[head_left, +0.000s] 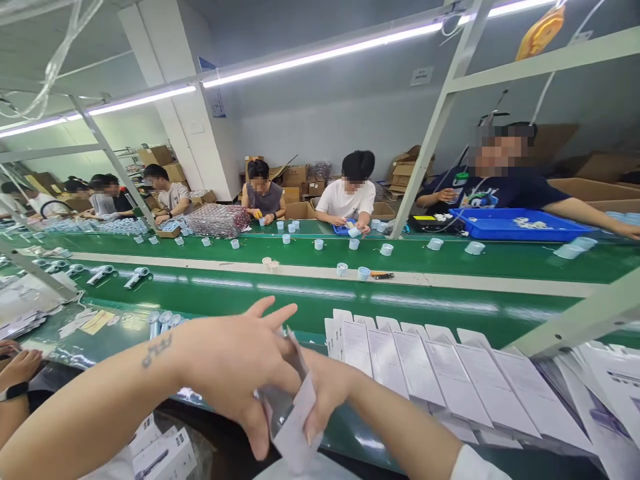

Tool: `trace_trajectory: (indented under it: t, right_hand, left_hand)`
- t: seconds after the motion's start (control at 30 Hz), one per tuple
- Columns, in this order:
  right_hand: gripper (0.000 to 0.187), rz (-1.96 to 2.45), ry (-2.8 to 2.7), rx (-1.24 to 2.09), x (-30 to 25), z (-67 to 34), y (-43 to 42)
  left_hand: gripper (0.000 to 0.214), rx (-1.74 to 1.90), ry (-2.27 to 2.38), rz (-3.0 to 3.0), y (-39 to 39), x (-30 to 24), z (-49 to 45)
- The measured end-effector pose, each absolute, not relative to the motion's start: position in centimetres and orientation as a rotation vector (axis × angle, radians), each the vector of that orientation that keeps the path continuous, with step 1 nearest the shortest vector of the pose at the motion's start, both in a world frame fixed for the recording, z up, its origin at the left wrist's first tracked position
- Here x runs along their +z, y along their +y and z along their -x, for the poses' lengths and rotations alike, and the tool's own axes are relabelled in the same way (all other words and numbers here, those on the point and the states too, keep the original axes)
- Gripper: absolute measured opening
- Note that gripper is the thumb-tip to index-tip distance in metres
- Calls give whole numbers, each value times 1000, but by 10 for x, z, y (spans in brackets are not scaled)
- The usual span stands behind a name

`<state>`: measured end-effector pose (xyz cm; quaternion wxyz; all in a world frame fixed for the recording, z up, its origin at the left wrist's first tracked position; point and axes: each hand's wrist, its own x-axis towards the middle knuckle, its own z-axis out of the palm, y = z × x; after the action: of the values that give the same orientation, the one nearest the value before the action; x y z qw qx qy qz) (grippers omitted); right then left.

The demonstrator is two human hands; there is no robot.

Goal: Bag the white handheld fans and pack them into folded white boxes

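Observation:
A small white cardboard box (296, 433) stands upright in front of me, its top flaps open and something shiny grey inside its mouth. My right hand (327, 387) wraps round the box's right side, thumb on the near face. Over the opening reaches my left hand (235, 357), fingers spread apart, some of them at or inside the mouth; their tips are partly hidden. To the right leans a row of white boxes (415, 367) with raised flaps. Several light-blue cylindrical parts (163, 321) lie beyond my left forearm.
A green conveyor belt (280, 293) crosses ahead, with light-blue cups (354, 244) along its far side. Hair-dryer-like devices (136, 277) lie at left. Co-workers sit opposite, near a blue tray (520, 227). A slanted metal post (575, 313) stands right. More printed boxes (167, 457) sit below left.

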<state>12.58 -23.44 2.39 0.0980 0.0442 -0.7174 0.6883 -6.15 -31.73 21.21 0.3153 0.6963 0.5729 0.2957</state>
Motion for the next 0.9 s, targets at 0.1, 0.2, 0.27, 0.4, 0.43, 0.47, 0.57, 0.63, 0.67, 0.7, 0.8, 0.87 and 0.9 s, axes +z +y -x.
trace_trajectory:
  t: [0.1, 0.2, 0.27, 0.4, 0.43, 0.47, 0.57, 0.63, 0.67, 0.7, 0.8, 0.87, 0.9]
  right_hand:
    - [90, -3, -2021, 2033, 40, -140, -219]
    - [84, -6, -2054, 2034, 50, -150, -205]
    - [86, 15, -2179, 1986, 50, -154, -201]
    - [110, 210, -2161, 1726, 46, -167, -214]
    - [110, 299, -2115, 1581, 47, -171, -223]
    - [107, 375, -2106, 1407, 50, -175, -232]
    - [89, 469, -2290, 872, 64, -181, -256]
    - [72, 460, -2365, 686, 73, -179, -263]
    - [62, 461, -2351, 655, 76, -178, -262]
    - [55, 458, -2326, 656, 78, -176, -259]
    - [44, 394, -2271, 740, 77, -174, -247]
    - [41, 338, -2282, 810, 76, -173, -242]
    - [42, 301, -2308, 843, 76, -172, -241]
  left_hand:
    - [43, 717, 1297, -1771, -308, 221, 73]
    - [69, 862, 1094, -1577, -298, 187, 62]
    - [72, 910, 950, -1274, -295, 145, 47]
    - [57, 1244, 946, -856, -302, 82, 21]
    - [56, 1344, 973, -783, -304, 77, 17]
    - [57, 1429, 1004, -713, -307, 74, 12]
    - [64, 1574, 1084, -566, -315, 79, -1]
    - [66, 1619, 1064, -594, -321, 82, -8]
    - [64, 1626, 1027, -648, -324, 83, -9]
    - [62, 1623, 980, -711, -327, 82, -9]
    - [62, 1550, 876, -856, -330, 78, 4]
    - [58, 1476, 855, -904, -326, 75, 14]
    - [59, 1438, 851, -908, -324, 73, 17]
